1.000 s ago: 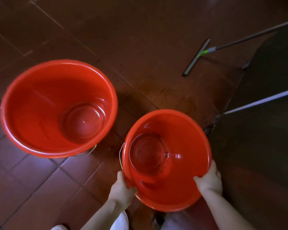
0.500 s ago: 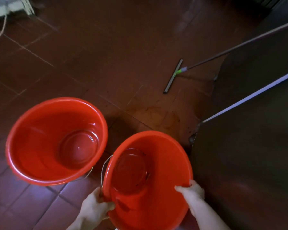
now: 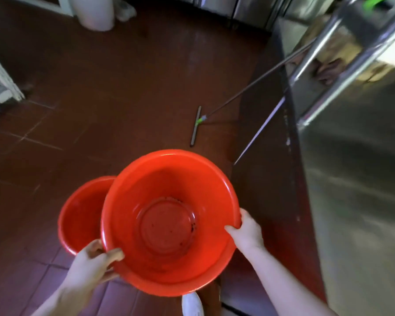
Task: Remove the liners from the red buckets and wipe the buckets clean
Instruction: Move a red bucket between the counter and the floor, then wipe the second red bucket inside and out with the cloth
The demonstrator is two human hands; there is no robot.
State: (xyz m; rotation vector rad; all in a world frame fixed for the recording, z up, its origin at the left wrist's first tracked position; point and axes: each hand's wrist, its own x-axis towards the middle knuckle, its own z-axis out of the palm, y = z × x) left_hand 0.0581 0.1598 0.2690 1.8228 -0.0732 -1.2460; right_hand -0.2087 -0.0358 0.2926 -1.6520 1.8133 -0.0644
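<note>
Red bucket (image 3: 169, 224) gripped at rim by left hand (image 3: 91, 263) and right hand (image 3: 246, 233).

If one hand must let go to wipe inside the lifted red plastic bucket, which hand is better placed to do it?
Probably the left hand: its thumb already lies over the near rim of the lifted red plastic bucket, close to the dirty bottom. The right hand grips the far-side rim and can hold on.

Glossy red plastic bucket (image 3: 169, 215); matt brown floor tiles (image 3: 114, 92); brushed-steel cabinet (image 3: 356, 179).
</note>
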